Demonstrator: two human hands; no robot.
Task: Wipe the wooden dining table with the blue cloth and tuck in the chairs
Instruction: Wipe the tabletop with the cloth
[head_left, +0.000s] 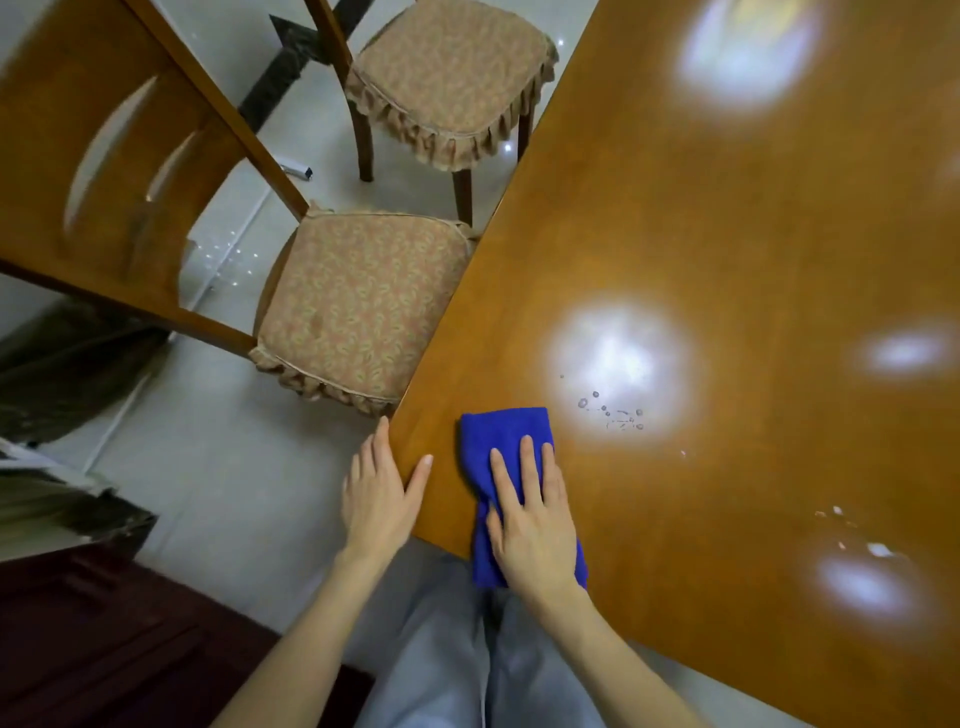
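The wooden dining table (727, 234) fills the right of the view, glossy with light reflections. A folded blue cloth (498, 436) lies near its front corner, and my right hand (530, 525) presses flat on it with straight fingers. My left hand (376, 493) rests at the table's edge, thumb on the top and fingers beside the rim. Small water droplets (613, 413) sit just right of the cloth. A near chair (358, 306) with a patterned cushion stands left of the table, seat touching the edge. A second chair (447, 88) stands farther back.
More wet specks (852, 530) lie on the table at the right. The near chair's wooden backrest (104, 156) looms at the upper left. White tiled floor (218, 478) lies between the chairs and me. A dark wooden cabinet (104, 649) stands at the lower left.
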